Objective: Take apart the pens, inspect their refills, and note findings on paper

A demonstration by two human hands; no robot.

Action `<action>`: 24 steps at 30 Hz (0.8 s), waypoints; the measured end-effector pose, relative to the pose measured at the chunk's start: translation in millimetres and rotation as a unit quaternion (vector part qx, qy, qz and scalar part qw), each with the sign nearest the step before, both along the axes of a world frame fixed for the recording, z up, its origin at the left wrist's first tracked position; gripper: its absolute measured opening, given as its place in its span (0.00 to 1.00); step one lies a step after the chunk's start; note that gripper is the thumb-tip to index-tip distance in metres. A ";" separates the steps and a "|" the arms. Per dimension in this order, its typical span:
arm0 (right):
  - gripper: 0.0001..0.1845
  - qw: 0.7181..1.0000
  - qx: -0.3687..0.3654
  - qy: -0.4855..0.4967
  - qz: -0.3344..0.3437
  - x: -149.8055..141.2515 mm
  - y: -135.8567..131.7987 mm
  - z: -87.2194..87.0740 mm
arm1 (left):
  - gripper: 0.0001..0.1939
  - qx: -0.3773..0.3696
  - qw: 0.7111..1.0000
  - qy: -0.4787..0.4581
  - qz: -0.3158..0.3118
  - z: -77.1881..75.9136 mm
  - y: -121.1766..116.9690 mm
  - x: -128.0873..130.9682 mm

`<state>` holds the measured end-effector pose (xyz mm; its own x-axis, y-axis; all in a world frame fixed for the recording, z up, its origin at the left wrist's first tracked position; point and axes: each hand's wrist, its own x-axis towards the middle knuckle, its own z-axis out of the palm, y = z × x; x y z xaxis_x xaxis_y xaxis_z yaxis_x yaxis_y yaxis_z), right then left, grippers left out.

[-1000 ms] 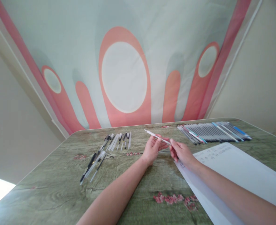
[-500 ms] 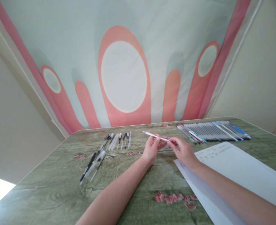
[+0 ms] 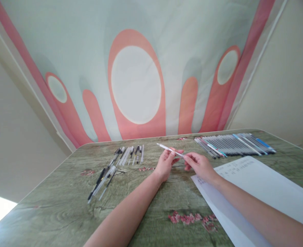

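A thin white pen [image 3: 167, 148] is held between both hands above the green wood-patterned table [image 3: 64, 206]. My left hand [image 3: 166, 164] grips its middle with curled fingers, and the tip sticks out to the upper left. My right hand [image 3: 199, 166] pinches the pen's near end with thumb and fingers. Both hands hover just left of the white paper sheet [image 3: 259, 192].
A row of grey and blue pens [image 3: 233, 144] lies at the far right of the table. Several pen parts, clear barrels and black pieces [image 3: 129, 155] lie at the far left middle, with more black and clear pens [image 3: 101, 181] nearer. A pink and pale patterned cloth [image 3: 136, 68] hangs behind.
The pen's far tip has dropped a little and shifted slightly left. My right hand has slid a little left along the pen. The rest is unchanged.
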<state>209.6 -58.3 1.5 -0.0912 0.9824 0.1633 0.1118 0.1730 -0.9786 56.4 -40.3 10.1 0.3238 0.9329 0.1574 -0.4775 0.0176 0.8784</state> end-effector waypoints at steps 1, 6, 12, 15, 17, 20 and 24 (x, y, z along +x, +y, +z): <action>0.16 0.998 -0.033 0.041 0.015 0.2 1.3 -1.0 | 0.12 0.005 1.000 0.003 -0.002 -0.2 0.4 -0.1; 0.15 0.967 -0.155 0.188 0.075 1.9 4.7 -2.9 | 0.13 0.032 0.999 0.018 -0.013 -0.8 2.2 -0.5; 0.14 0.928 -0.204 0.284 0.125 0.2 3.2 -0.9 | 0.13 0.024 0.999 0.015 -0.035 -0.8 1.5 -0.5; 0.17 0.915 -0.221 0.311 0.135 -1.0 2.8 -2.0 | 0.12 0.023 0.999 0.007 -0.039 -2.3 0.1 2.5; 0.18 0.912 -0.222 0.320 0.130 -0.9 2.9 -3.1 | 0.12 0.029 0.999 0.001 -0.033 -3.0 -1.0 5.5; 0.19 0.909 -0.231 0.321 0.135 0.4 2.5 -2.7 | 0.12 0.043 0.999 0.006 -0.018 -2.4 -3.0 9.2; 0.19 0.902 -0.256 0.313 0.155 1.7 0.6 1.5 | 0.12 0.059 0.998 0.013 -0.015 -0.3 -5.1 10.7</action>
<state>211.3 -57.7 3.0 -0.4215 0.8870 -0.1888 -0.4658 -0.3903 -0.7941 67.1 -45.4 9.7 0.3569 0.8982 0.2566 -0.4562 -0.0721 0.8870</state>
